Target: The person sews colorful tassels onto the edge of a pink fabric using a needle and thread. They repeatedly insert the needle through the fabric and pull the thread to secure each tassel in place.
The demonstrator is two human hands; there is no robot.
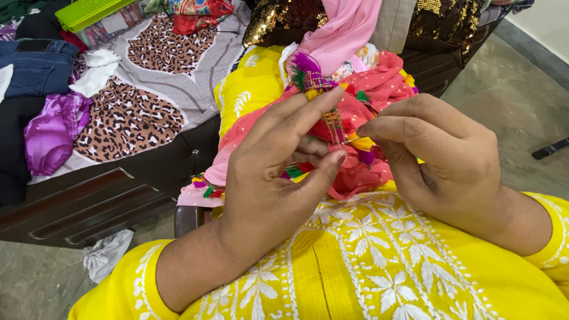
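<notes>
left hand (278,172) pinches the multicolour tasselled trim (325,98) at 12 o'clock of the lap, right hand (441,160) at 3 o'clock closed on a needle (351,141); best keep trim taut over pink fabric (379,89), small stitches.

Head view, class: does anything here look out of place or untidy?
Yes. A white cloth lies crumpled on the floor below the dark bed frame, apart from the clothes heaped on the bed. A small black object also lies loose on the floor at right.
</notes>
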